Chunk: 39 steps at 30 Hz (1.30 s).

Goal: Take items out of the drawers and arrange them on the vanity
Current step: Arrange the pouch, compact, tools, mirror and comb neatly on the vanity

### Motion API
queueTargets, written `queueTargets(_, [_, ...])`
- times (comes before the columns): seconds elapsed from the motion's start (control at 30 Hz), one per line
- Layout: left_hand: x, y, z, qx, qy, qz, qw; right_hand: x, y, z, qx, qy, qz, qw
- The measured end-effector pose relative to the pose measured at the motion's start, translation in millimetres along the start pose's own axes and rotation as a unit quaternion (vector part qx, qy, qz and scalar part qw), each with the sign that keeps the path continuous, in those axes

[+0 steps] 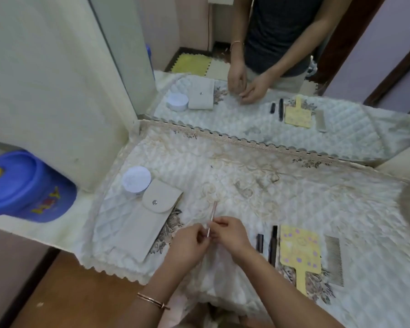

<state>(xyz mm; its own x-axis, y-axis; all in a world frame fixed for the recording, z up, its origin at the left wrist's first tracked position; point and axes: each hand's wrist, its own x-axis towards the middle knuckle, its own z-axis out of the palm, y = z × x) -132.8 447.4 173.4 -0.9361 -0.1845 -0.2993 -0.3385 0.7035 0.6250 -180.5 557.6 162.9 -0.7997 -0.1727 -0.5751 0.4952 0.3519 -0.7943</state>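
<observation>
Both my hands meet over the front middle of the vanity's quilted cloth [246, 185]. My left hand [192, 242] and my right hand [230, 234] pinch a thin pinkish stick [212, 216] that points away from me. To the left lie a beige snap pouch [142, 223] and a round white jar [136, 179]. On the right lie a short black tube [260, 242], a long black pencil [273, 245], a yellow hand mirror [300, 250] and a grey comb [334, 259].
A mirror [294, 91] stands along the back of the vanity and reflects the items and a person's hands. A blue plastic lidded bin [26, 185] sits left of the vanity beside a cream wall panel. Wooden floor shows at the lower left.
</observation>
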Motion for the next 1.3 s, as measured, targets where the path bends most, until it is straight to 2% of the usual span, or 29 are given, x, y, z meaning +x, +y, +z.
queueTargets(0.07, [6, 2, -8, -0.112, 0.013, -0.013, 0.993, -4, -6, -9, 0.027, -0.006, -0.002, 1.000])
queueTargets(0.17, [20, 15, -18, -0.281, 0.002, -0.047, 0.959, -14, -13, -23, 0.020, -0.019, -0.019, 0.999])
queueTargets(0.27, [32, 38, -16, -0.320, -0.053, -0.032, 0.946, -25, -11, -33, 0.020, -0.022, -0.029, 0.999])
queueTargets(0.37, [40, 57, -10, -0.360, -0.056, -0.042, 0.930, -33, -10, -46, 0.042, 0.007, -0.039, 0.998])
queueTargets(0.5, [40, 78, 4, -0.463, -0.055, -0.108, 0.878, -40, -13, -64, 0.046, 0.048, -0.047, 0.997])
queueTargets(0.6, [53, 91, -11, -0.542, 0.003, -0.136, 0.830, -53, 1, -65, -0.005, 0.052, -0.038, 0.998])
queueTargets(0.63, [63, 92, -23, -0.540, 0.019, -0.124, 0.832, -58, 8, -64, 0.006, 0.059, -0.029, 0.998])
queueTargets(0.73, [86, 91, -55, -0.454, 0.012, -0.049, 0.890, -60, 15, -69, 0.104, 0.090, -0.001, 0.990])
queueTargets(0.8, [86, 82, -49, -0.370, -0.016, -0.031, 0.928, -52, 14, -74, 0.106, 0.096, 0.006, 0.990])
queueTargets(0.87, [72, 63, -26, -0.299, -0.057, -0.045, 0.951, -43, 12, -75, 0.077, 0.115, 0.003, 0.990])
queueTargets(0.97, [47, 38, 14, -0.207, -0.088, -0.074, 0.972, -30, 15, -71, -0.015, 0.175, 0.003, 0.984])
queueTargets(1.03, [36, 30, 33, -0.148, -0.087, -0.061, 0.983, -25, 16, -66, -0.090, 0.193, -0.009, 0.977])
queueTargets(1.2, [24, 35, 49, -0.143, -0.049, -0.041, 0.988, -19, 18, -55, -0.252, 0.189, -0.015, 0.949])
queueTargets(1.3, [21, 40, 52, -0.121, -0.037, -0.011, 0.992, -21, 22, -54, -0.272, 0.182, -0.015, 0.945])
